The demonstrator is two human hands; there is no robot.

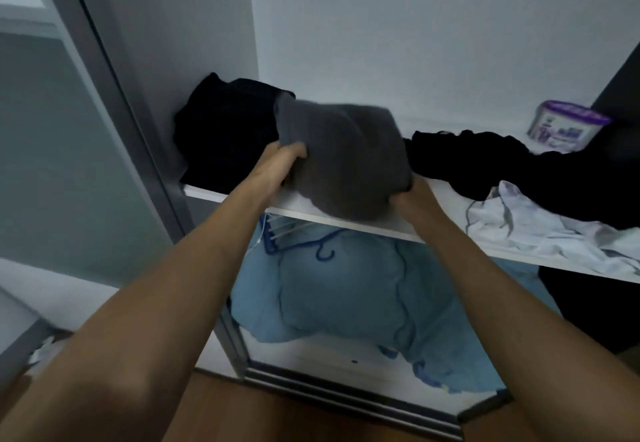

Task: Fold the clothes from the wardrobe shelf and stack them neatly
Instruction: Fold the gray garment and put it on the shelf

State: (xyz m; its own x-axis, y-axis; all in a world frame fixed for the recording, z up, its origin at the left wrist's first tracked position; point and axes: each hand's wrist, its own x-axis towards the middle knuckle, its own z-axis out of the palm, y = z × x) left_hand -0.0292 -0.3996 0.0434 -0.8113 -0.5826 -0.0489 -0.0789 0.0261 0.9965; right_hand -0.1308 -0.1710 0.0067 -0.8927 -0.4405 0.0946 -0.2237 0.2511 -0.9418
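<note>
A folded dark grey garment (346, 154) is held over the front edge of the white wardrobe shelf (388, 228). My left hand (278, 161) grips its left side, fingers curled under the cloth. On the lower right corner my right hand (412, 195) grips it, partly hidden by the fabric. A pile of black clothes (225, 130) sits at the shelf's left, just behind the grey garment. Another black garment (491, 161) lies crumpled to the right. Over the shelf edge at far right drapes a white garment (540, 223).
A white and purple tub (564, 126) stands at the shelf's back right. Below the shelf lie a light blue quilt (346, 296) and blue hangers (304, 244). The sliding door frame (114, 95) runs down the left. Wooden floor (277, 414) shows below.
</note>
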